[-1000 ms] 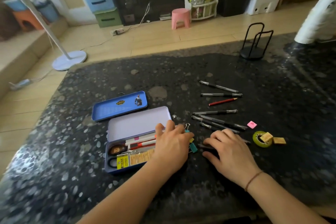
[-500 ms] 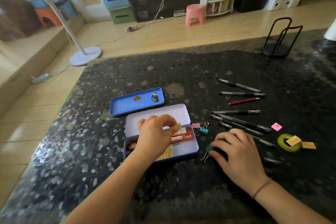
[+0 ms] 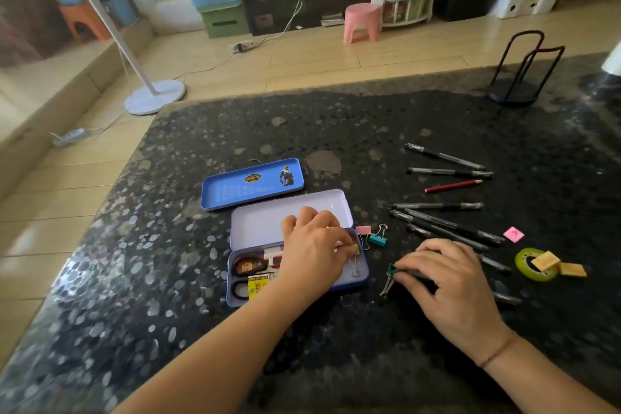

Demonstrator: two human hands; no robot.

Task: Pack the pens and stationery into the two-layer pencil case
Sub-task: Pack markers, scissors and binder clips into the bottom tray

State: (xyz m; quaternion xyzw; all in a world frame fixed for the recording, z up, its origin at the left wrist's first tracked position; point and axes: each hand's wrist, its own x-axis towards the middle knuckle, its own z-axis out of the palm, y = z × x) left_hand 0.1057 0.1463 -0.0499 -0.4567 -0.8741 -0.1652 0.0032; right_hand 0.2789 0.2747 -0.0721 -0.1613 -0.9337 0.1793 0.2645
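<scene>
Head view: left hand point(image 3: 316, 252) over the open pencil case point(image 3: 364, 274), fingertips pinched together on a yellow binder clip point(image 3: 355, 249) whose wire loops hang just below them, inside the case's right end; right hand point(image 3: 447, 282) flat on the table point(image 3: 168, 279), fingers closed over a green binder clip point(image 3: 389, 274) protruding at the fingertips; loose pens point(image 3: 443, 225) lie beyond its knuckles. Advised: lower the yellow clip flat beside the scissors point(image 3: 247, 267) before releasing, keeping space for further clips.

Open pencil case point(image 3: 364, 274) left of the pens point(image 3: 447, 225), loose tray point(image 3: 252, 184) behind it, tape roll point(image 3: 534, 265) far right.
</scene>
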